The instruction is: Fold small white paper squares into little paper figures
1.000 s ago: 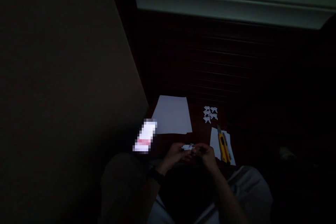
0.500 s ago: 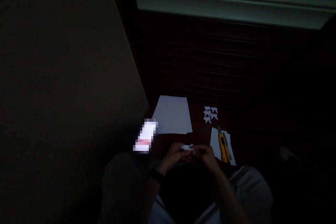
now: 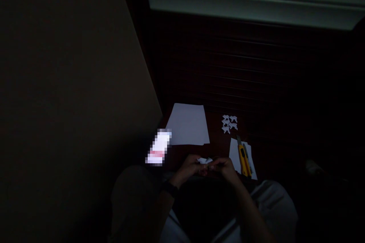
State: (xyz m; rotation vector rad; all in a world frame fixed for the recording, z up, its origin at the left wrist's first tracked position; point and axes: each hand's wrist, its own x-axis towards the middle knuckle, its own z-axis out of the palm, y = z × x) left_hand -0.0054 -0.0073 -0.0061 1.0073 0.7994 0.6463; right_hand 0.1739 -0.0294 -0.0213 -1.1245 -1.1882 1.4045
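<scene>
Between both hands, low over the near edge of the dark table, is a small piece of folded white paper [image 3: 203, 160]. My left hand [image 3: 191, 166] grips its left side, the fingers closed beneath it. The fingertips of my right hand [image 3: 224, 166] pinch its right end. Poor light hides the exact folds. Beyond and to the right lie several small folded paper figures [image 3: 226, 129] in a cluster. Right of my right hand, a yellow utility knife [image 3: 243, 159] rests on small white sheets [image 3: 234, 153], with a slim pen-like item [image 3: 247, 157] beside it.
A stack of white paper [image 3: 188, 123] lies toward the back left of the table. A lit, pixelated phone [image 3: 159, 147] overlaps its near left corner. A wall [image 3: 85, 64] rises at the left, and dark slatted panelling [image 3: 242, 60] stands behind the table.
The folded paper has turned slightly in my fingers, and its raised flap looks lower. Both hands stay in nearly the same place; the view has shifted very slightly.
</scene>
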